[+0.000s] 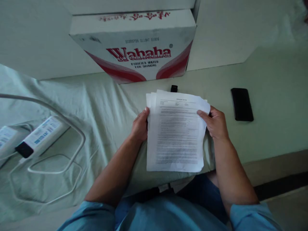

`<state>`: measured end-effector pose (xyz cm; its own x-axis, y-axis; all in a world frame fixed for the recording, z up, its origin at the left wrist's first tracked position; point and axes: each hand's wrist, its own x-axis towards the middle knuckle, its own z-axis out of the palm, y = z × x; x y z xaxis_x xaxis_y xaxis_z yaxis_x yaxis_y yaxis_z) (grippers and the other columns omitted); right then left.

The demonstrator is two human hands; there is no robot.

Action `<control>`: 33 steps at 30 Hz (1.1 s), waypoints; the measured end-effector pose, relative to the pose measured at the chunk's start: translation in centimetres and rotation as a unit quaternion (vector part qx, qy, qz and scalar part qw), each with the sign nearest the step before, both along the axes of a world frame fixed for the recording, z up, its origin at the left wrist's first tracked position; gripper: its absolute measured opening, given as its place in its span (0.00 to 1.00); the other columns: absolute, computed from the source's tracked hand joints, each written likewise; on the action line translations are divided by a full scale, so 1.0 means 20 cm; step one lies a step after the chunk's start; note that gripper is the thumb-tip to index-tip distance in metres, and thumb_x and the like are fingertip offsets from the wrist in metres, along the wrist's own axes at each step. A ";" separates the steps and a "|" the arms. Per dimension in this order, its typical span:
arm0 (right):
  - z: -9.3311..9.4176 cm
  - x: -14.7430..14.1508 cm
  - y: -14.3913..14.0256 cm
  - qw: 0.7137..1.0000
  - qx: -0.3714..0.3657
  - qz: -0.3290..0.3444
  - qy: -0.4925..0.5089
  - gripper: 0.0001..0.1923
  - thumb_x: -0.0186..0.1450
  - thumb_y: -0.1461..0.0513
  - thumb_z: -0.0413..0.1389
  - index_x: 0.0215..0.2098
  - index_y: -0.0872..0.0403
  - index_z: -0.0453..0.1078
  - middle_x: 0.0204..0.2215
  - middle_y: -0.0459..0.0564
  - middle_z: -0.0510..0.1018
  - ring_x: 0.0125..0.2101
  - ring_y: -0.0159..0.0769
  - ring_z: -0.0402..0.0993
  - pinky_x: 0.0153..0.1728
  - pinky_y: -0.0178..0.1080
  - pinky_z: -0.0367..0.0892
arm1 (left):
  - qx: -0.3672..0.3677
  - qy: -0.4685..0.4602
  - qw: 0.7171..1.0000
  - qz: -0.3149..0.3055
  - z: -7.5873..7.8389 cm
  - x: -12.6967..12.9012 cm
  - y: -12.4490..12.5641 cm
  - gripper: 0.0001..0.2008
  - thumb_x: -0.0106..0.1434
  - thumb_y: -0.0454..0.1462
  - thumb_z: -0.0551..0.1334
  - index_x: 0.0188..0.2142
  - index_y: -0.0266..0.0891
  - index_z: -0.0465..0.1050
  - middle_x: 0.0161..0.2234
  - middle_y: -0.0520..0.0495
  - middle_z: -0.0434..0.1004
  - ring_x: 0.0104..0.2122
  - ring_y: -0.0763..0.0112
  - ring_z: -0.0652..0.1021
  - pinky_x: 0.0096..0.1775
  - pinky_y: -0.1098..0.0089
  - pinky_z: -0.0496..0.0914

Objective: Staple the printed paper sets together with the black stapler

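Left hand [141,125] and right hand [217,123]: each grip holds an edge of white printed paper sheets [178,138] (black rectangular phone-like device [242,104] lies apart, rightward).

Passage: bare green cloth [271,93] between the right hand [218,122] and the black smartphone [242,104]. Obstacles: the Wahaha water carton [141,61] stood beyond the printed sheets [178,134]; a white cable [83,138] looped leftward.

Papers [178,134] before the carton [139,57], phone [242,104] to their right.
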<state>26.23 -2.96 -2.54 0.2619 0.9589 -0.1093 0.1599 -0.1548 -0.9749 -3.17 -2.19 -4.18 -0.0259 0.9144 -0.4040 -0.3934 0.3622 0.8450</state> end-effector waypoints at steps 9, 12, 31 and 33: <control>0.02 0.07 0.00 0.997 0.052 -0.036 -0.040 0.16 0.61 0.48 0.70 0.35 0.51 0.82 0.27 0.43 0.79 0.27 0.34 0.70 0.30 0.38 0.67 | 0.003 -0.018 1.000 0.016 -0.04 -0.01 0.02 0.30 0.60 0.60 0.73 0.46 0.38 0.82 0.42 0.37 0.89 0.51 0.44 0.87 0.50 0.51 0.84; 0.02 0.04 -0.01 0.997 0.056 -0.039 -0.037 0.16 0.61 0.48 0.71 0.33 0.51 0.81 0.25 0.42 0.77 0.26 0.33 0.69 0.29 0.37 0.65 | 0.007 0.010 0.999 0.043 -0.04 0.02 0.01 0.30 0.60 0.60 0.73 0.47 0.38 0.82 0.41 0.39 0.89 0.50 0.45 0.87 0.49 0.53 0.84; 0.01 -0.01 -0.02 0.999 0.020 0.000 -0.027 0.19 0.62 0.46 0.70 0.33 0.52 0.80 0.25 0.43 0.75 0.26 0.33 0.67 0.28 0.37 0.64 | 0.021 0.092 0.995 0.030 -0.01 0.03 -0.04 0.32 0.58 0.62 0.75 0.51 0.41 0.86 0.42 0.44 0.89 0.44 0.52 0.87 0.44 0.61 0.81; 0.01 -0.02 -0.02 1.000 0.017 0.002 -0.023 0.18 0.62 0.46 0.69 0.33 0.52 0.80 0.25 0.43 0.75 0.25 0.32 0.67 0.28 0.37 0.64 | 0.032 0.084 0.996 0.020 -0.01 0.03 -0.04 0.31 0.59 0.61 0.74 0.51 0.43 0.86 0.41 0.44 0.89 0.45 0.51 0.87 0.43 0.61 0.82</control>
<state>25.85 -3.41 -2.39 0.2613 0.9631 -0.0646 0.2049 -0.1207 -0.9713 -2.64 -2.97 -4.31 -0.1260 0.9351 -0.3311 -0.2572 0.2916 0.9213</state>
